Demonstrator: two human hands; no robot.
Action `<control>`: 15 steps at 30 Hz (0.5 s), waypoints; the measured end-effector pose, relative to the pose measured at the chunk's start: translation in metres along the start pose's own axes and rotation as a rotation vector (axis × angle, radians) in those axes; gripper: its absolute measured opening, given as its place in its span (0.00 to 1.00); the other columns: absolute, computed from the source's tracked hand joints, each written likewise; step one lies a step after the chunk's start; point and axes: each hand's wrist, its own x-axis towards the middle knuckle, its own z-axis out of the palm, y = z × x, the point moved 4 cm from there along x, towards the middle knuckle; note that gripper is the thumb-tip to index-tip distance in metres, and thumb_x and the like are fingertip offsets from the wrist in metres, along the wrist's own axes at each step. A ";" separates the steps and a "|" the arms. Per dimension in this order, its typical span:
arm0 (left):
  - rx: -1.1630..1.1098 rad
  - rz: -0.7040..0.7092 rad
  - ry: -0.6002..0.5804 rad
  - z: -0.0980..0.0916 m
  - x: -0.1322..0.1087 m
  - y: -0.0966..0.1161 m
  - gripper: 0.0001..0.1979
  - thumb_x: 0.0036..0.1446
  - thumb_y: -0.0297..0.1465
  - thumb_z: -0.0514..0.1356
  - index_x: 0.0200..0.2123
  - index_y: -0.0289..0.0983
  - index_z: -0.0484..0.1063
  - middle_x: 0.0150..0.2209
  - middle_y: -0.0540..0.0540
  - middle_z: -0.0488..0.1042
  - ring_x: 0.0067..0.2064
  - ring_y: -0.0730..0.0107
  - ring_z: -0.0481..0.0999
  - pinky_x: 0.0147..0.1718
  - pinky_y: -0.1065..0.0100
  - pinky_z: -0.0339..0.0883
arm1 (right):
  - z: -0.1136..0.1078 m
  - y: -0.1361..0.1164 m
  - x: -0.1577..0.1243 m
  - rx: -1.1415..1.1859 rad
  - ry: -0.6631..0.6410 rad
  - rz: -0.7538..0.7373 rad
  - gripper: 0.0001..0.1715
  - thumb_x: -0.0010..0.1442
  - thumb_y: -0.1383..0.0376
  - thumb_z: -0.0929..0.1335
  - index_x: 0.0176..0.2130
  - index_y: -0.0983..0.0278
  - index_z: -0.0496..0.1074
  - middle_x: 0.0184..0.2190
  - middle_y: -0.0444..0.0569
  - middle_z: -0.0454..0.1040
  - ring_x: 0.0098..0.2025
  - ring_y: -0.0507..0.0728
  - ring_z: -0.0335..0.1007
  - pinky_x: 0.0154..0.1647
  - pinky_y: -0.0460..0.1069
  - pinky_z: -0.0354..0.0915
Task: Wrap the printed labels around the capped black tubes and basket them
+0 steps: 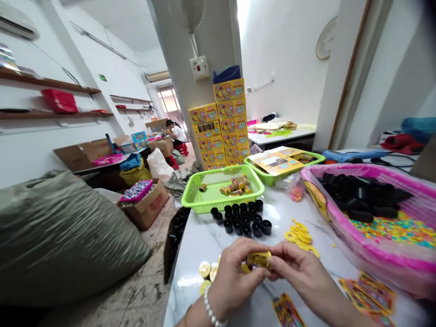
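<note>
While the left hand [238, 268] and right hand [294, 263] meet above the bench [204, 231], their shared grip pinches one small yellow printed cylinder [259, 260], positioned between them. Step in hand: seemingly, wrapping it. Next move: probably calls for even pressure and a slight turn. Surrounding stock, from the cylinder: black cups [245, 230], twelve o'clock; yellow rings [303, 236], two o'clock; gold caps [205, 269], nine o'clock.
</note>
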 end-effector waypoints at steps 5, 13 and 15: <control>-0.364 -0.246 0.046 0.005 -0.001 -0.018 0.21 0.42 0.32 0.74 0.42 0.37 0.79 0.34 0.43 0.79 0.31 0.67 0.75 0.29 0.68 0.66 | -0.003 0.001 0.006 0.125 -0.016 0.065 0.20 0.57 0.49 0.73 0.39 0.62 0.77 0.34 0.48 0.77 0.31 0.55 0.74 0.32 0.50 0.74; -0.684 -0.450 -0.107 0.016 0.001 -0.021 0.20 0.42 0.39 0.75 0.34 0.30 0.81 0.24 0.44 0.76 0.23 0.74 0.72 0.22 0.74 0.62 | -0.009 -0.001 0.008 0.254 0.042 0.084 0.18 0.48 0.57 0.79 0.34 0.66 0.77 0.21 0.44 0.77 0.21 0.50 0.72 0.24 0.45 0.71; -0.744 -0.473 -0.138 0.015 0.000 -0.015 0.18 0.45 0.36 0.74 0.38 0.30 0.81 0.29 0.43 0.78 0.28 0.74 0.74 0.26 0.75 0.67 | -0.008 -0.003 0.009 0.329 0.072 0.076 0.20 0.43 0.58 0.81 0.32 0.67 0.76 0.21 0.43 0.76 0.19 0.51 0.73 0.21 0.45 0.71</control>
